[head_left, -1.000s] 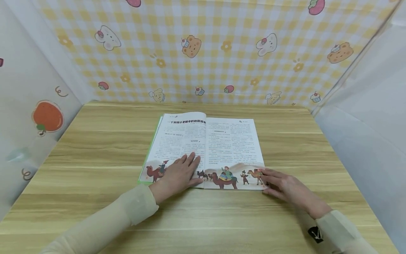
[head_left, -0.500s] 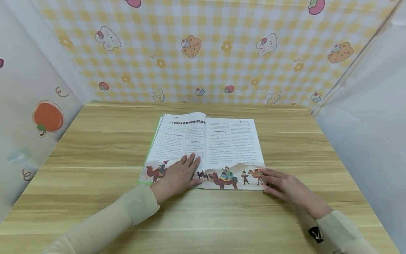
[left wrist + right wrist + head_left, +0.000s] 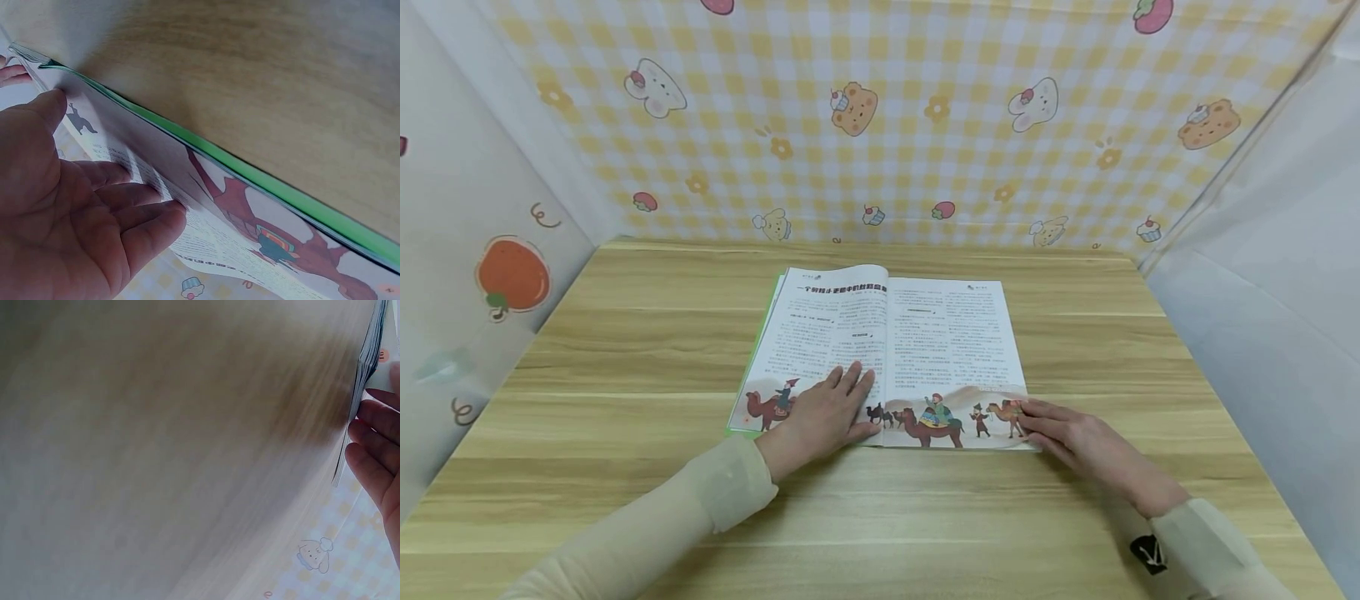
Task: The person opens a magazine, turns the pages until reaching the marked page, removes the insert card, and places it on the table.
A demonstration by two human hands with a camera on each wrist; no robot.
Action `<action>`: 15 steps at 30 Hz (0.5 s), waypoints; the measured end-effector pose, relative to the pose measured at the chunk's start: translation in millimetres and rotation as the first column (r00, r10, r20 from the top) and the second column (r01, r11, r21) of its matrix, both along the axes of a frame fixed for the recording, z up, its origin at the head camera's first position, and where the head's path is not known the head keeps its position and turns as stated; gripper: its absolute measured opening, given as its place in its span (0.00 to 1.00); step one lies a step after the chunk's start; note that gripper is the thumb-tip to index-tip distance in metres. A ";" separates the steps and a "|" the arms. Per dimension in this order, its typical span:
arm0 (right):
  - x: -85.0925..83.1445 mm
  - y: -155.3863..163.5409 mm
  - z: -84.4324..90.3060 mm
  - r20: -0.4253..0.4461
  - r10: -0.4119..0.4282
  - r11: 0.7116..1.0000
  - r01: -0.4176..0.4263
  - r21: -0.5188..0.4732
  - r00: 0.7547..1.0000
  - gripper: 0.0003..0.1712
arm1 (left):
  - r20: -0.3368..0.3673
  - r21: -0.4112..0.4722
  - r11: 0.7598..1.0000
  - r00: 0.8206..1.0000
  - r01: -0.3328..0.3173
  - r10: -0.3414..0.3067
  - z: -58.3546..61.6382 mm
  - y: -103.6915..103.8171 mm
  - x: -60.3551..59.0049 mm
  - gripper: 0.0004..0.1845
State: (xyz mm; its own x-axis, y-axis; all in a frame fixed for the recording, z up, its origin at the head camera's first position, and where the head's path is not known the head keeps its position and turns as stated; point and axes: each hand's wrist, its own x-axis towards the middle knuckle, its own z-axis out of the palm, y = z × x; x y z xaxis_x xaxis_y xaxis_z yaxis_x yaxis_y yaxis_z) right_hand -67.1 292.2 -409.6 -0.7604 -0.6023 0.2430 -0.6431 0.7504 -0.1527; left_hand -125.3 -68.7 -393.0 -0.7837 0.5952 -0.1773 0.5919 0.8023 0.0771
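Observation:
An open picture book (image 3: 925, 333) with printed text and camel drawings lies flat on the wooden table (image 3: 625, 350). My left hand (image 3: 823, 417) rests flat on the lower part of the left page, fingers straight and spread. In the left wrist view that left hand (image 3: 75, 219) presses the page above the book's green cover edge (image 3: 281, 187). My right hand (image 3: 1075, 442) lies at the bottom right corner of the right page, fingertips touching it. In the right wrist view, the right hand's fingers (image 3: 375, 450) sit against the stacked page edges (image 3: 365, 362).
A yellow checked backdrop (image 3: 880, 125) with cartoon animals stands behind the table. A pale panel with an orange fruit sticker (image 3: 512, 275) closes the left side, and a plain white panel (image 3: 1262, 275) closes the right. Bare wood surrounds the book.
The right hand has shifted slightly right at the page corner, and the corner sits a little further out. The left hand has not moved.

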 end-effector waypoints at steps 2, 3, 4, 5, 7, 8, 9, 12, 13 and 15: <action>-0.3 0.0 0.2 -0.018 0.013 1.000 -0.013 0.008 1.000 0.21 | 0.003 0.004 1.000 1.000 -0.001 0.001 0.0 0.0 0.2 0.40; -0.5 0.1 0.1 -0.025 0.018 1.000 -0.018 0.011 1.000 0.22 | 0.003 0.002 1.000 1.000 -0.002 0.002 0.1 0.1 0.2 0.40; -0.8 0.4 0.2 -0.030 0.023 1.000 -0.022 0.012 0.999 0.22 | 0.004 0.002 1.000 1.000 -0.001 0.001 0.2 0.2 0.2 0.40; -0.9 0.4 0.1 -0.034 0.026 1.000 -0.025 0.016 0.999 0.23 | 0.004 0.002 1.000 1.000 -0.001 0.001 0.3 0.3 0.3 0.40; -1.2 0.7 0.1 -0.038 0.029 0.999 -0.028 0.022 0.999 0.23 | 0.002 0.002 1.000 1.000 -0.002 0.002 -0.1 0.3 0.2 0.40; -1.3 0.8 0.1 -0.037 0.028 0.999 -0.027 0.025 0.999 0.23 | 0.002 0.000 1.000 1.000 -0.002 0.002 -0.1 0.3 0.3 0.40; -1.4 1.0 0.0 -0.036 0.027 0.999 -0.026 0.027 0.999 0.23 | 0.000 -0.002 1.000 1.000 -0.001 0.001 -0.1 0.4 0.3 0.40; -1.4 1.0 0.0 -0.038 0.021 0.999 -0.020 0.031 0.999 0.23 | -0.003 -0.006 1.000 1.000 -0.001 0.001 -0.3 0.6 0.3 0.40; -1.4 1.0 0.0 -0.039 0.018 0.999 -0.017 0.031 0.999 0.23 | -0.004 -0.009 1.000 1.000 -0.001 0.000 -0.4 0.7 0.2 0.40; -1.5 0.7 0.0 -0.040 0.012 1.000 -0.011 0.029 0.999 0.22 | -0.006 -0.010 1.000 1.000 -0.001 0.000 -0.7 0.8 0.2 0.40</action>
State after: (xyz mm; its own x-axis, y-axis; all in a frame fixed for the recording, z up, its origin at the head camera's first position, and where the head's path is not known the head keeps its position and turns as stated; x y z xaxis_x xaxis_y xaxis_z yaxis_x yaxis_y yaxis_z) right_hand -68.6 292.9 -409.6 -0.7434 -0.6181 0.2557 -0.6569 0.7467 -0.1047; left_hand -125.1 -67.9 -393.7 -0.7852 0.5930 -0.1783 0.5920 0.8033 0.0651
